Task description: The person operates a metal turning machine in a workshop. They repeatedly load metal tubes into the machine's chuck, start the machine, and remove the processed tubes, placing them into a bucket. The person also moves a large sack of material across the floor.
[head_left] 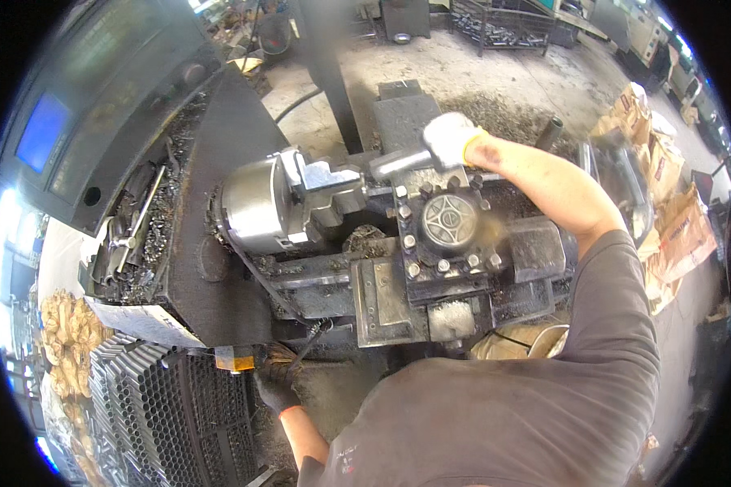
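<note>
My right hand (451,140), in a white glove with a yellow cuff, is closed round one end of a smooth metal cylinder (402,164). The cylinder's other end points left at the jaws (333,193) of a lathe chuck (253,207), with a gap between them. Just below that hand sits the square tool post (449,221), ringed with bolts. Down at the lower left is my left hand (276,388), in a dark glove with a red cuff, beside a small orange-yellow block (234,359). Its fingers are hard to make out against the dark machine.
A rack of stacked metal tubes (146,390) stands at lower left. Above it, a tray of metal chips (150,243) holds a T-handled wrench (142,219). The control screen (42,132) is at far left. Brown paper sacks (674,235) stand at right.
</note>
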